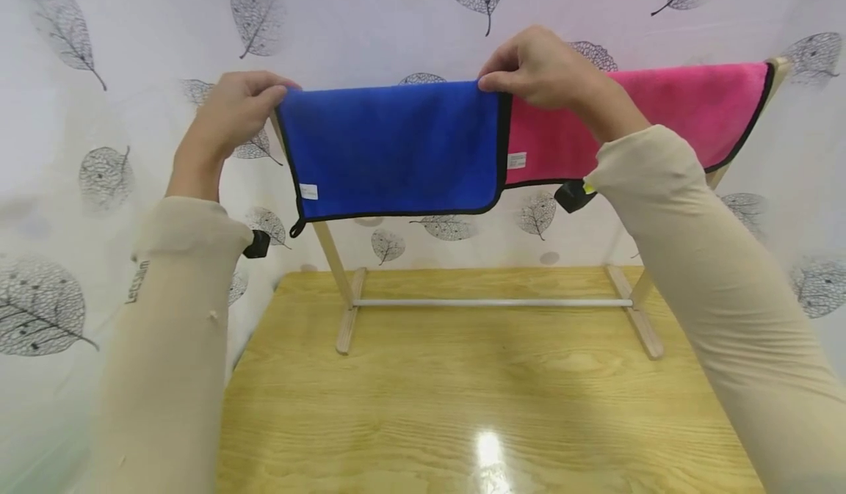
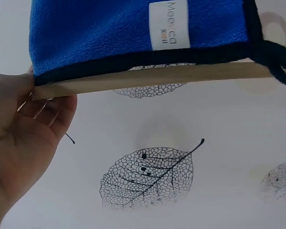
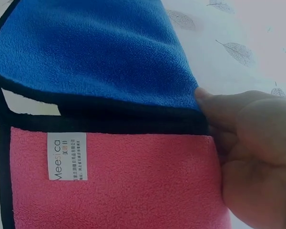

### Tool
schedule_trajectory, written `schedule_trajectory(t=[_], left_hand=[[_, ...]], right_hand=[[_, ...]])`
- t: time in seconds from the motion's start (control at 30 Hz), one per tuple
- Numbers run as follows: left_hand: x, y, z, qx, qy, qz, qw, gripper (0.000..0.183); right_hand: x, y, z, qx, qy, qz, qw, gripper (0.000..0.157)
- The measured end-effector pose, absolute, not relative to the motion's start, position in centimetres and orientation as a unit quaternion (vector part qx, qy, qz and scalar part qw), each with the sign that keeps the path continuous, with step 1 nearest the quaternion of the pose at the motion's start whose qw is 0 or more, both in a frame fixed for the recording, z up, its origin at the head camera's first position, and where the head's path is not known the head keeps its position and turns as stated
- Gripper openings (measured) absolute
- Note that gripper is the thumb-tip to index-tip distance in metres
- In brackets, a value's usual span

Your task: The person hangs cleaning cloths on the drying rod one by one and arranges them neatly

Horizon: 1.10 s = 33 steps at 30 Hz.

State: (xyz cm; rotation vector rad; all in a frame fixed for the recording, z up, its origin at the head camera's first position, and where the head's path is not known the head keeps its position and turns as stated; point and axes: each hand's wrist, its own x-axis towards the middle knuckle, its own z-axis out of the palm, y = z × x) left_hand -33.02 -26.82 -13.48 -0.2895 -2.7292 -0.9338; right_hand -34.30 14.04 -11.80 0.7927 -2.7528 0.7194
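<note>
A blue towel (image 1: 396, 153) with black edging hangs folded over the top of a wooden rack (image 1: 333, 263). My left hand (image 1: 228, 112) grips its upper left corner, thumb in front; in the left wrist view the fingers (image 2: 62, 112) lie around the end of the rack's wooden side post (image 2: 157, 76). At the upper right edge of the blue towel, my right hand (image 1: 538, 68) pinches the fold between thumb and fingers. A pink towel (image 1: 687, 112), also black-edged, hangs directly to the right, its left edge against the blue one. The top rail is hidden beneath both towels.
The rack's feet (image 1: 641, 321) stand at the back of a wood-grain table (image 1: 423, 391), joined by a low white bar (image 1: 492, 302). Behind it hangs a white curtain (image 1: 158, 149) with dark leaf prints. A small black loop (image 1: 297, 227) dangles from the blue towel's lower left corner.
</note>
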Motion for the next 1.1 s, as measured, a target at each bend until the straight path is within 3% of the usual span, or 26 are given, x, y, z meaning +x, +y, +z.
schedule_trajectory(t=[0.2, 0.5, 0.8, 1.1], left_hand=[[-33.1, -26.9, -14.2, -0.091, -0.924, -0.335, 0.162, 0.045], [-32.6, -27.7, -14.2, -0.098, -0.93, -0.336, 0.116, 0.048], [-32.5, -27.8, -13.8, -0.094, -0.93, -0.345, 0.088, 0.045], [-33.3, -26.1, -14.0, -0.067, -0.911, -0.382, 0.144, 0.04]], right_hand=[[-34.5, 14.1, -12.1, 0.28, -0.916, 0.259, 0.123, 0.035], [-34.6, 13.8, -12.1, 0.283, -0.929, 0.212, 0.112, 0.042], [-34.7, 14.0, -12.2, 0.266, -0.927, 0.236, 0.116, 0.035], [-34.7, 13.9, -12.1, 0.278, -0.92, 0.237, 0.143, 0.035]])
